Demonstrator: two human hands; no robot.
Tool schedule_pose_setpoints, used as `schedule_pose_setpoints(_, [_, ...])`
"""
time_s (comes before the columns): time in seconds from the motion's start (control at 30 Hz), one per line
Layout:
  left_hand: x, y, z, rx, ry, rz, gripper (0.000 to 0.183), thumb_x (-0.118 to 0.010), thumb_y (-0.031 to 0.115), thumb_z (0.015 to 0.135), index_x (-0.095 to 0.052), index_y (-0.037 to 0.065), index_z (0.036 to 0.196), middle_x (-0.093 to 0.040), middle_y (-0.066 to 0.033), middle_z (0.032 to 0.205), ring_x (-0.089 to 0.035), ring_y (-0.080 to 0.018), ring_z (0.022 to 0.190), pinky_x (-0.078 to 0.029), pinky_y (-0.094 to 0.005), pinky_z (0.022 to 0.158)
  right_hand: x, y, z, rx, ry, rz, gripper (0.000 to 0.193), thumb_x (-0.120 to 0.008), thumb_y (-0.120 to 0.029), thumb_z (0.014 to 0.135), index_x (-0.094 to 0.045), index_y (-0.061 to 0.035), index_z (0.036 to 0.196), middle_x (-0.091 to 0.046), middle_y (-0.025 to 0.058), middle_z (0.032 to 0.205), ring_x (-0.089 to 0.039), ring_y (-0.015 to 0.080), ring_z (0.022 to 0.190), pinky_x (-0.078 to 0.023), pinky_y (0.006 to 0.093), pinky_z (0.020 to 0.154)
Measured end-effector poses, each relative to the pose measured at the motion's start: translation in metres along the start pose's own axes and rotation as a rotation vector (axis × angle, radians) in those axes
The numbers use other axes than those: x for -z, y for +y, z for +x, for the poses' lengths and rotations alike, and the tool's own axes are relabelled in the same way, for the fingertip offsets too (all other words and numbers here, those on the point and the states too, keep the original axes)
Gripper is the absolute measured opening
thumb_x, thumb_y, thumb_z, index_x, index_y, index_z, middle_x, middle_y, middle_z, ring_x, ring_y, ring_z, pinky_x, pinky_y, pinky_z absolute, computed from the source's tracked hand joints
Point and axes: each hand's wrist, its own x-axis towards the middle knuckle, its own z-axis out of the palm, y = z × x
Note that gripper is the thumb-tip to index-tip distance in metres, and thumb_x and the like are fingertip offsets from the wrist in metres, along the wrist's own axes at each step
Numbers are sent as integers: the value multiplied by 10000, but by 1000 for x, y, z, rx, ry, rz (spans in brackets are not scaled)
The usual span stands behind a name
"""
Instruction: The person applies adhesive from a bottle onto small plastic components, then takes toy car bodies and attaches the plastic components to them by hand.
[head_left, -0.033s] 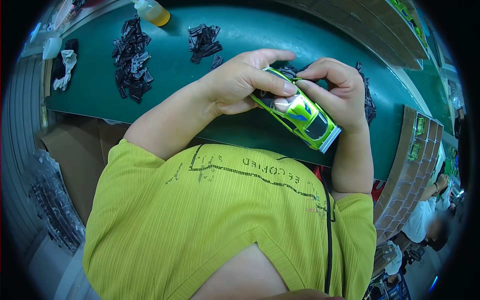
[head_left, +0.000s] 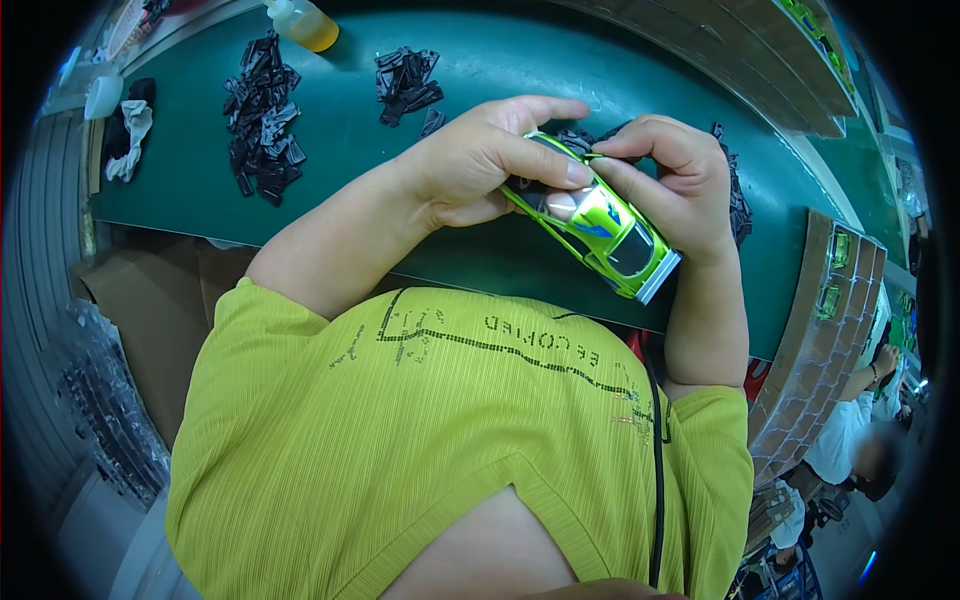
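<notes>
A bright green toy car [head_left: 600,215] with blue markings, dark windows and a grey rear edge is held tilted above the table's near side. My left hand [head_left: 500,160] is closed around its far-left end, thumb pressed on the roof and index finger stretched out past it. On the car's far-right side, my right hand [head_left: 670,165] pinches with thumb and index finger at the body's edge. Whatever lies between those fingertips is too small to make out. Behind the hands, a heap of black plastic parts [head_left: 574,139] is partly hidden.
On the green table [head_left: 340,165] lie more piles of black parts [head_left: 265,120], with a smaller pile [head_left: 408,82] beside them. A bottle of yellow liquid [head_left: 305,27] stands at the back. Right of me is a divided cardboard box [head_left: 810,330] holding green car bodies. Other people sit beyond it.
The toy car has tipped very slightly in my hands. Both hands keep their grip and place.
</notes>
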Motion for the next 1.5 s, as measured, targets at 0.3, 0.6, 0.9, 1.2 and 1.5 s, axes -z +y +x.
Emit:
schedule_pose_setpoints(0.3, [10,-5,12,-302,236,-45,574,-609,94,955,-342,-66,1436,-649,-91,976,-654,-125,804,-536,-279,780,14,12,-4,-186,636,192,156,-764,-90,837,-735,-41,982,-690,39,848,-625,126,726,-492,235,636])
schedule_pose_setpoints(0.6, [13,-4,14,-447,372,-122,397,-613,123,967,-463,-15,1308,-662,-70,919,-681,-145,787,-558,-312,784,-38,-24,4,202,318,-673,207,-789,-81,713,-723,-64,908,-592,53,783,-584,225,668,-479,323,584])
schedule_pose_setpoints(0.9, [20,-1,21,-672,425,-129,358,-601,41,949,-473,-47,1271,-648,-129,870,-658,-185,734,-573,-306,727,-62,-37,-1,46,292,-457,206,-780,-41,717,-688,-42,901,-619,79,814,-614,236,656,-494,321,566])
schedule_pose_setpoints(1.2, [11,-6,18,-615,312,-161,295,-586,60,962,-513,-22,1236,-648,-112,870,-648,-177,764,-570,-302,745,-62,-26,3,128,325,-451,190,-774,-31,752,-687,-12,920,-657,105,818,-649,254,662,-512,334,562])
schedule_pose_setpoints(1.5, [9,-8,18,-622,378,-226,280,-581,66,967,-513,-19,1225,-653,-111,869,-664,-169,758,-577,-295,763,-62,-20,6,156,309,-368,156,-749,-15,770,-675,-23,906,-649,101,809,-642,258,653,-507,327,554])
